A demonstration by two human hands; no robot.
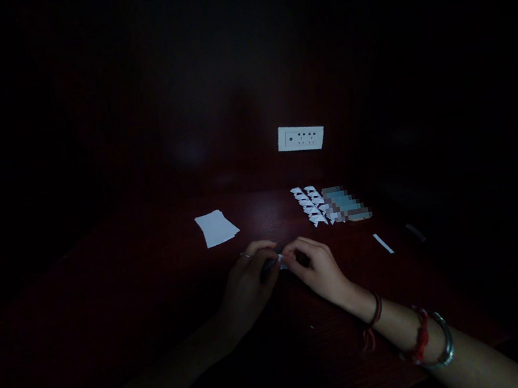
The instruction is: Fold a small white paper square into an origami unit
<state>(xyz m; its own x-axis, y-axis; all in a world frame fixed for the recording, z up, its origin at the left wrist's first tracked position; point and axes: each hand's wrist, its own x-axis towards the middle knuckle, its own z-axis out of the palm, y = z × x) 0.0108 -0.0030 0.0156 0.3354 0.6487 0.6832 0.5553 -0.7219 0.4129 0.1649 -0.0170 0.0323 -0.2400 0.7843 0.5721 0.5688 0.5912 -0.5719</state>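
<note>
Both hands meet over a dark reddish wooden table. My left hand and my right hand pinch a small white piece of paper between their fingertips; most of it is hidden by the fingers. A ring shows on a left finger. Red thread bands and a metal bangle circle my right wrist. A small stack of white paper sheets lies beyond the left hand. Beyond the right hand lie several small folded white paper pieces in rows.
A blurred bluish object lies right of the folded pieces. A thin white paper strip rests at the right. A white wall socket sits on the dark back wall. The room is very dim.
</note>
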